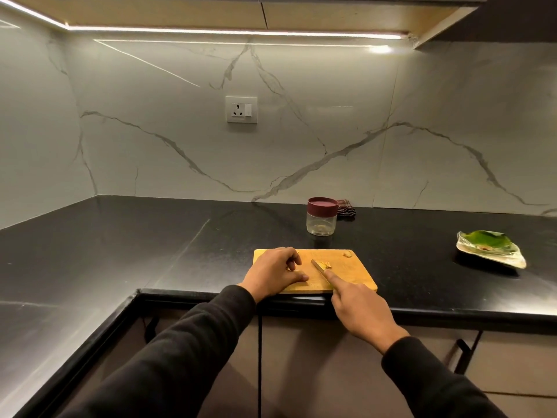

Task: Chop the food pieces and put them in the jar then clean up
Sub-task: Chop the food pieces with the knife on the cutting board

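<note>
A: Two hands are on the rectangular pale wooden chopping board [346, 274] at the front edge of the black stone counter [150, 242]. The left hand [275, 271] rests on the board's left part with fingers curled in; whether it pins a food piece under them I cannot tell

B: And beside it?

A: The small steel-bladed knife [320, 267] lies across the board's middle, its edge against a little heap of yellowish chopped food pieces [326, 264]. The right hand [360, 309] grips the handle, forefinger stretched along the blade's spine

B: What might go wrong?

A: The left fingertips sit close to the blade, so a slip sideways could nick them. The bits are tiny and may stick to the steel or skid off the board onto the dark counter, where they would be hard to find. One stray pale piece [347, 254] already lies near the board's far right corner

B: And the jar?

A: The squat clear glass jar with a maroon lid [321, 217] stands behind the board, apart from it, lid on; it must be opened before anything goes in. Something pale lies at its bottom, too small to name

B: Anything hidden?

A: The knife handle is covered by the hand. A dark checked cloth [346, 209] is half hidden behind the jar. Far right, a shallow glass dish holding a green leaf [489, 247] has small bits in it that I cannot make out
</note>
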`<control>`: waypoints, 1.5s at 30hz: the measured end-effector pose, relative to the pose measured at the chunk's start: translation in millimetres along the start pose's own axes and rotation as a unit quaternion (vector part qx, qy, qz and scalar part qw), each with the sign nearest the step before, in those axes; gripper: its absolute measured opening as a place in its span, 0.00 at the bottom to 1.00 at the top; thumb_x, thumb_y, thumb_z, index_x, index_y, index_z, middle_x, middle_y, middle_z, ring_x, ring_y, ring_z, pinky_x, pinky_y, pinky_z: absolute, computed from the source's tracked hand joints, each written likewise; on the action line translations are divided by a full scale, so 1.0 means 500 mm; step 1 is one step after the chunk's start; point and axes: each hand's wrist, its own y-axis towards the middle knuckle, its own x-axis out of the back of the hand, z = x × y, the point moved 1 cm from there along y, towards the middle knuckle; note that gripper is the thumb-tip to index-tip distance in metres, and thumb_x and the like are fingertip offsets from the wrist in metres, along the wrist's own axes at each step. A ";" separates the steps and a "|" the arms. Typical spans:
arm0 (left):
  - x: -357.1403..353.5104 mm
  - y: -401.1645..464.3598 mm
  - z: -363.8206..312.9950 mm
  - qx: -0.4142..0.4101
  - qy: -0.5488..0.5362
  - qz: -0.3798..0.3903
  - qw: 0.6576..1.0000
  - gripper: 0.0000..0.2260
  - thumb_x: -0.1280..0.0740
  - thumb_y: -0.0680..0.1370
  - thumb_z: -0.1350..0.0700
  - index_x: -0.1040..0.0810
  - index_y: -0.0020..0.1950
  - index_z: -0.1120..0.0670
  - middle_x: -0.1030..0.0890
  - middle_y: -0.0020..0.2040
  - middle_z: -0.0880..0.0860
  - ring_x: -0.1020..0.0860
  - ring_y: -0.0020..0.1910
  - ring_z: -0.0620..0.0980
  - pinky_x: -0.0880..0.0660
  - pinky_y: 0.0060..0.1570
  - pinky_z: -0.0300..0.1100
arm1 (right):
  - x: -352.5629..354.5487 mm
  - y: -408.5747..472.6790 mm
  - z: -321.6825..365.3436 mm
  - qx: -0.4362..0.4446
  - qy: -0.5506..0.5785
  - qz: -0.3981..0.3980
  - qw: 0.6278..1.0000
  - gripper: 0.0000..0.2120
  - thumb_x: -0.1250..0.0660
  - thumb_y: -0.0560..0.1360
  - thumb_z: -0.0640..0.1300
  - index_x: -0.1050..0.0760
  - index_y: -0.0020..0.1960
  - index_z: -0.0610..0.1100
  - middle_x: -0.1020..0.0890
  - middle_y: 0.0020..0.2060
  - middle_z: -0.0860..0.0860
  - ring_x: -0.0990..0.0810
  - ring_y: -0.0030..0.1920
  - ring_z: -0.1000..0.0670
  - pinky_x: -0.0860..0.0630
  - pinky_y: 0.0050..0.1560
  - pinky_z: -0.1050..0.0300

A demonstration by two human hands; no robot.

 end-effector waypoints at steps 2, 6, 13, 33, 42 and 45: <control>0.003 -0.001 0.001 -0.010 -0.008 0.003 1.000 0.11 0.26 0.76 0.50 0.19 0.56 0.52 0.19 0.50 0.47 0.22 0.47 0.44 0.22 0.50 0.36 | 0.006 -0.001 0.005 0.001 0.002 0.009 1.000 0.27 0.48 0.85 0.51 0.51 0.82 0.59 0.26 0.40 0.56 0.25 0.39 0.56 0.27 0.40 0.59; 0.007 -0.002 0.004 -0.027 -0.007 0.007 1.000 0.07 0.27 0.76 0.53 0.16 0.53 0.52 0.19 0.51 0.47 0.22 0.48 0.43 0.22 0.50 0.34 | 0.006 -0.007 0.018 0.025 0.001 -0.015 1.000 0.27 0.47 0.85 0.51 0.50 0.81 0.59 0.24 0.38 0.55 0.25 0.36 0.55 0.26 0.36 0.61; 0.006 0.002 -0.004 -0.060 0.013 0.003 0.998 0.05 0.28 0.78 0.57 0.14 0.53 0.52 0.17 0.52 0.47 0.20 0.49 0.42 0.25 0.52 0.29 | -0.002 -0.014 0.031 0.036 -0.011 0.002 0.999 0.28 0.46 0.85 0.50 0.51 0.82 0.57 0.26 0.40 0.54 0.25 0.39 0.55 0.28 0.41 0.58; 0.009 0.002 -0.007 -0.126 0.053 -0.015 0.991 0.04 0.27 0.77 0.58 0.13 0.50 0.52 0.15 0.50 0.48 0.18 0.48 0.42 0.21 0.54 0.35 | -0.007 -0.005 0.049 0.052 0.034 0.027 0.998 0.27 0.46 0.85 0.49 0.51 0.82 0.55 0.26 0.38 0.55 0.27 0.36 0.56 0.33 0.35 0.63; 0.008 -0.001 -0.006 -0.128 0.059 -0.024 0.990 0.05 0.27 0.77 0.57 0.13 0.51 0.52 0.15 0.50 0.48 0.18 0.49 0.42 0.22 0.55 0.35 | -0.007 -0.003 0.051 0.049 0.031 0.039 0.998 0.28 0.46 0.85 0.49 0.52 0.82 0.56 0.23 0.42 0.52 0.25 0.40 0.54 0.25 0.43 0.57; 0.008 0.000 -0.005 -0.129 0.064 -0.024 0.989 0.05 0.27 0.77 0.57 0.13 0.51 0.52 0.15 0.51 0.48 0.18 0.49 0.43 0.22 0.56 0.35 | -0.007 -0.001 0.056 0.048 0.032 0.042 0.997 0.27 0.47 0.85 0.49 0.52 0.82 0.56 0.23 0.43 0.52 0.24 0.41 0.54 0.25 0.44 0.56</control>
